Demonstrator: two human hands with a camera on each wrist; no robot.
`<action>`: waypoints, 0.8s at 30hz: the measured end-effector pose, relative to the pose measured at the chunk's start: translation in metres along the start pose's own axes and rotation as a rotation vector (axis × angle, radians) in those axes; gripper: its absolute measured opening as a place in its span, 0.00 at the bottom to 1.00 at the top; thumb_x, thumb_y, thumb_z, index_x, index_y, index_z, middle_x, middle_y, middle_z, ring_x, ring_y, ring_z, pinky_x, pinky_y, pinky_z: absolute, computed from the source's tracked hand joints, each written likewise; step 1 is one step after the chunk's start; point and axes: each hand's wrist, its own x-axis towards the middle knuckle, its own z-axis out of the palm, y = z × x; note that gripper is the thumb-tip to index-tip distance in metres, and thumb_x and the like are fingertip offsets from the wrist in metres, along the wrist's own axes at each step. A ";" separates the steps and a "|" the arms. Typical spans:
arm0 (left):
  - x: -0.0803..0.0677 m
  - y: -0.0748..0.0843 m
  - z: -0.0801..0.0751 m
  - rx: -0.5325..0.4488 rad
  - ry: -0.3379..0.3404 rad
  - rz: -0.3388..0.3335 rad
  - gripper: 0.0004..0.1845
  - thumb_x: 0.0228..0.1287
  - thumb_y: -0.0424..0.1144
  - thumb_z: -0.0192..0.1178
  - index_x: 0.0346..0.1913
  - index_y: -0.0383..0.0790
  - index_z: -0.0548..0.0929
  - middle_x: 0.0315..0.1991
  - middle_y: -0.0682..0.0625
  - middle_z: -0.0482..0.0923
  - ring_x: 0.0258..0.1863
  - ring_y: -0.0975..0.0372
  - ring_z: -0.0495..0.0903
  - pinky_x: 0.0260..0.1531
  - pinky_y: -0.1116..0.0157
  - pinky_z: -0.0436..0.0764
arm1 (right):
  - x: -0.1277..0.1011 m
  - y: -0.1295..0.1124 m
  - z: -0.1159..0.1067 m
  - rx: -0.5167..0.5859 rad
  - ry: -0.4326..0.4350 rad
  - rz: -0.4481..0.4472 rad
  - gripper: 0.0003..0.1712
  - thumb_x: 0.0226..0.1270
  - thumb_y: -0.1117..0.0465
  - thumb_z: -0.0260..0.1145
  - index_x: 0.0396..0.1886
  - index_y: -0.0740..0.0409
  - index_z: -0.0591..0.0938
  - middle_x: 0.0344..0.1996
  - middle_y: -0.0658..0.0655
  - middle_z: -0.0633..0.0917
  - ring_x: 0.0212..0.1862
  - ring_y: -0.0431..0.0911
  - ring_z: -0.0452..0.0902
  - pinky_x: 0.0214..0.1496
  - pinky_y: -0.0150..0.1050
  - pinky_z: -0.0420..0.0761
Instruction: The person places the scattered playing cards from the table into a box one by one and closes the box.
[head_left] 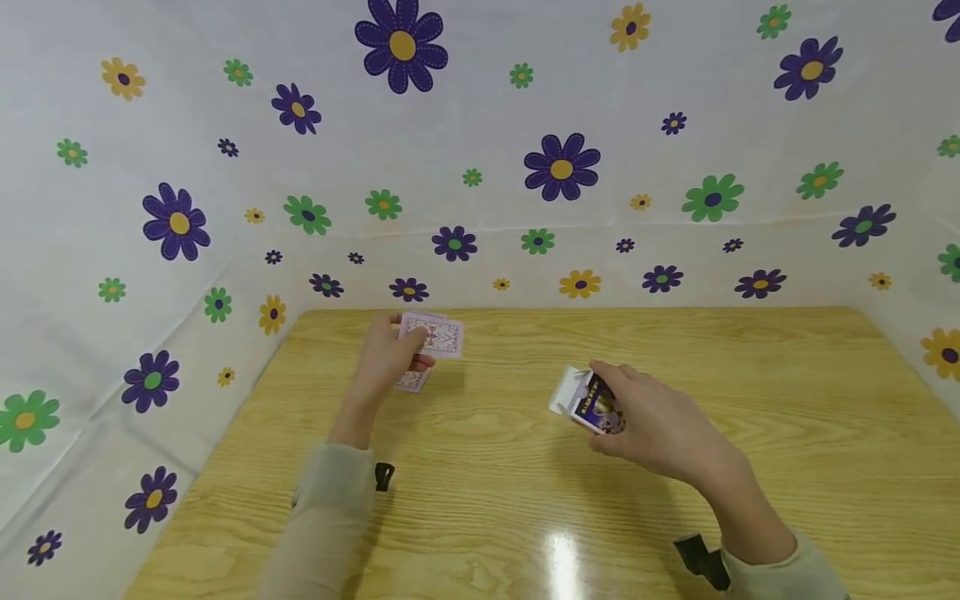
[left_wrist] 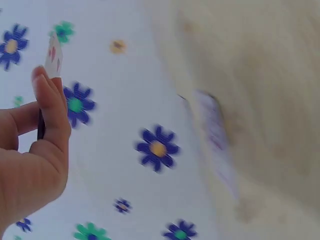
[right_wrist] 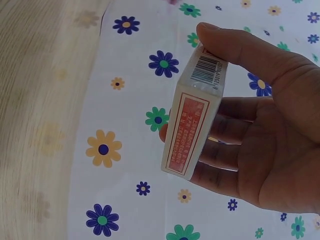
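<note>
Both hands are occupied above the wooden worktop (head_left: 510, 467). Right hand (head_left: 660, 425) grips a card box (head_left: 588, 404), thumb on one narrow side and fingers curled round the opposite face; the box is held clear of the worktop surface, right of centre, its white flap standing open on the side facing the left hand. Seen from the right wrist, the box (right_wrist: 192, 125) shows a red printed side panel and a barcode at its upper end, with the thumb pressing on that end.

Left hand (head_left: 390, 354) holds a few pink-backed playing cards (head_left: 438, 335) at the far left part of the worktop, fingers curled round them, the cards fanned slightly beyond the fingertips. A further card (head_left: 411, 381) shows just below that hand; whether it lies on the worktop or is held cannot be told. In the left wrist view the card edge (left_wrist: 53, 57) rises above a fingertip; the rest is blurred.

Box and cards are well apart, the box nearer the person. Both forearms wear beige sleeves (head_left: 330, 508). A white cloth with purple, green and yellow flowers (head_left: 562, 167) encloses the worktop at back and sides
</note>
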 end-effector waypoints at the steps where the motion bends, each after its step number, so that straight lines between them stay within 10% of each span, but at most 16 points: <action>1: -0.004 0.005 0.005 -0.033 -0.014 0.030 0.26 0.74 0.34 0.53 0.68 0.28 0.59 0.44 0.30 0.79 0.22 0.58 0.84 0.30 0.61 0.87 | 0.000 0.000 0.000 0.000 -0.001 0.002 0.50 0.54 0.53 0.77 0.72 0.65 0.65 0.55 0.64 0.80 0.37 0.45 0.74 0.36 0.38 0.76; 9: -0.043 0.047 0.042 -0.205 -0.123 0.195 0.25 0.73 0.31 0.53 0.69 0.36 0.60 0.40 0.31 0.81 0.22 0.52 0.85 0.26 0.60 0.86 | 0.000 0.002 0.001 0.021 -0.001 0.013 0.50 0.54 0.52 0.78 0.72 0.64 0.65 0.50 0.61 0.81 0.35 0.43 0.73 0.32 0.35 0.75; 24: -0.089 0.070 0.096 -0.087 -0.228 0.332 0.22 0.75 0.32 0.54 0.67 0.41 0.63 0.30 0.42 0.83 0.18 0.56 0.82 0.20 0.62 0.84 | 0.001 0.000 0.000 0.022 0.020 0.005 0.51 0.54 0.52 0.78 0.73 0.64 0.65 0.47 0.59 0.80 0.34 0.42 0.72 0.31 0.34 0.74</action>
